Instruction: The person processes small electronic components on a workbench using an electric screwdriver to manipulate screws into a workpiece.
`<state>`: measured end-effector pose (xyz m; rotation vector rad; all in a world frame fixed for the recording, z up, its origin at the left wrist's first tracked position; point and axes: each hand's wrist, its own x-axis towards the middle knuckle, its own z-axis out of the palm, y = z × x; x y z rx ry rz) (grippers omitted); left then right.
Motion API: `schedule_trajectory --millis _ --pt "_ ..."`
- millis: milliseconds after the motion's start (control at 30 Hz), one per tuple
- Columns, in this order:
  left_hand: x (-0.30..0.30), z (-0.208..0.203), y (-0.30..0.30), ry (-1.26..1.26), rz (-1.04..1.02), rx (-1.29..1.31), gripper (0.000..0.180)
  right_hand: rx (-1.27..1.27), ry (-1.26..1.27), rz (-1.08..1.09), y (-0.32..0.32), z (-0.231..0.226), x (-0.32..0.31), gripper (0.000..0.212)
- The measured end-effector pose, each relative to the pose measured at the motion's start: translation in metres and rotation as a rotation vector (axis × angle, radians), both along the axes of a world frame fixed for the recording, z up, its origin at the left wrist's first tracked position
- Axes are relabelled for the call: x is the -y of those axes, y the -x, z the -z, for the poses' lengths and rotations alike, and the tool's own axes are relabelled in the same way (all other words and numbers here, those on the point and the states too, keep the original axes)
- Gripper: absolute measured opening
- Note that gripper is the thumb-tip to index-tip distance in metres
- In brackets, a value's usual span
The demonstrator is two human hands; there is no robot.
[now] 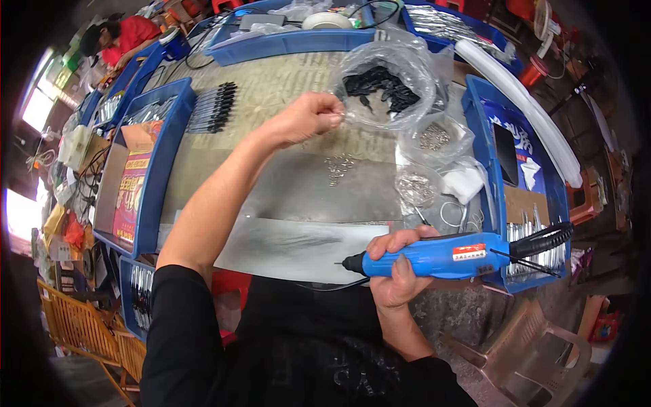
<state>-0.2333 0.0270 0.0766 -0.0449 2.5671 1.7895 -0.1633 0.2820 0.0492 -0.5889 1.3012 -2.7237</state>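
My right hand (400, 275) grips a blue electric screwdriver (441, 256), its black nose and thin bit pointing left over a pale sheet (285, 247) at the table's near edge. Fingers curled together, my left hand (310, 121) is at the left rim of a clear plastic bag (424, 74) holding black pieces (383, 91). Whether the fingertips pinch the rim or a small part cannot be made out. Below that hand lies a loose heap of small metal parts (339, 168). More small metal parts fill two smaller clear bags (444, 123), (415, 186) on the right.
Black-tipped pen-like tools (212, 108) lie in a row at the left. Blue trays stand at the left (173, 129), back (291, 45) and right (475, 129). A white foam strip (522, 108) crosses the right tray. A person in red (132, 37) sits at the far left.
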Motion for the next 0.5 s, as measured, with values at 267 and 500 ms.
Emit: schedule_trajectory --millis 267,500 --pt "0.042 0.029 -0.013 0.804 -0.219 -0.084 0.008 -0.008 0.074 -0.047 0.0 -0.003 0.013 0.052" --pt "0.047 0.031 -0.008 0.757 -0.21 -0.097 0.011 -0.013 0.105 -0.056 0.002 -0.003 0.018 0.055"
